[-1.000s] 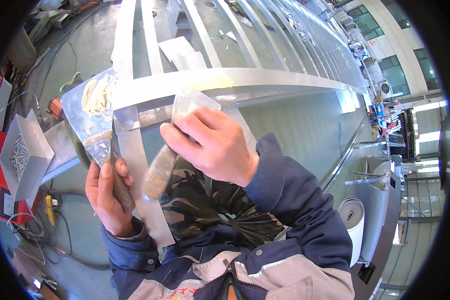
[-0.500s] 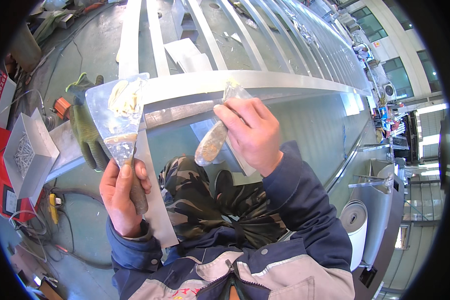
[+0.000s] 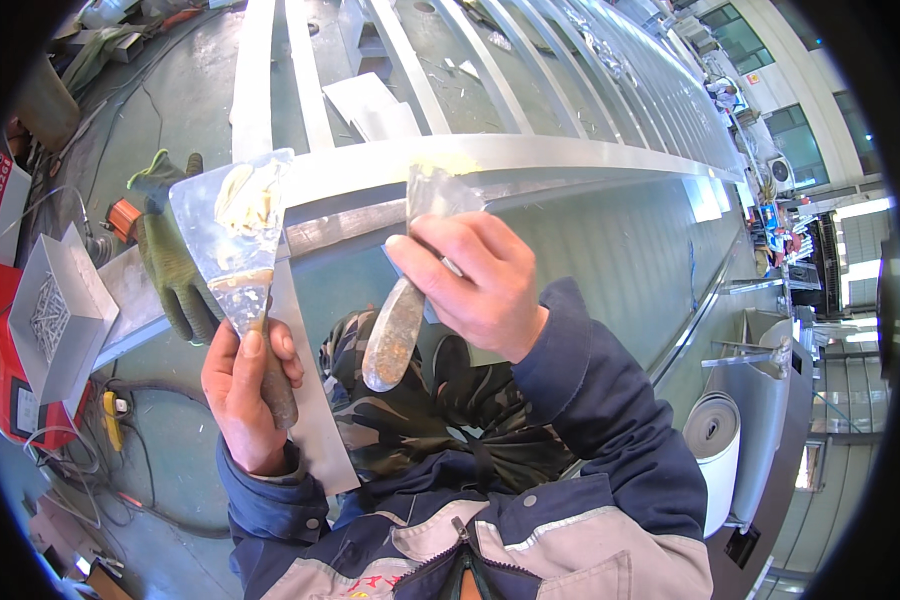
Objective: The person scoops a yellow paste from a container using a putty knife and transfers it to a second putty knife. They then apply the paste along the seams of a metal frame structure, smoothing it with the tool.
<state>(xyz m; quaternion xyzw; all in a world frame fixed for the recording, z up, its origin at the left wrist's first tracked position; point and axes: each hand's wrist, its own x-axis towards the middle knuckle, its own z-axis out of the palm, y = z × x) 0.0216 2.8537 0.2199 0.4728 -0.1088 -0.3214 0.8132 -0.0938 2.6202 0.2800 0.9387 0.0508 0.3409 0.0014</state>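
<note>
My left hand is wrapped round the handle of a wide putty knife, blade up. A lump of cream putty sits on that blade. In my right hand is a second, narrower putty knife with a worn, stained handle. Its blade meets the front bar of a pale metal frame, where a yellowish putty smear shows. Fingers partly cover the narrower knife's neck. A green work glove lies just beyond my left hand.
At left, a tray of screws rests by a red machine. Cables and a yellow tool lie on the floor below. Slats of the frame run away to the far right. A white roll stands at right.
My right hand has moved a little left, and the narrower knife's blade now shows its broad face at the bar. The yellowish smear looks wider. My left hand has hardly moved.
</note>
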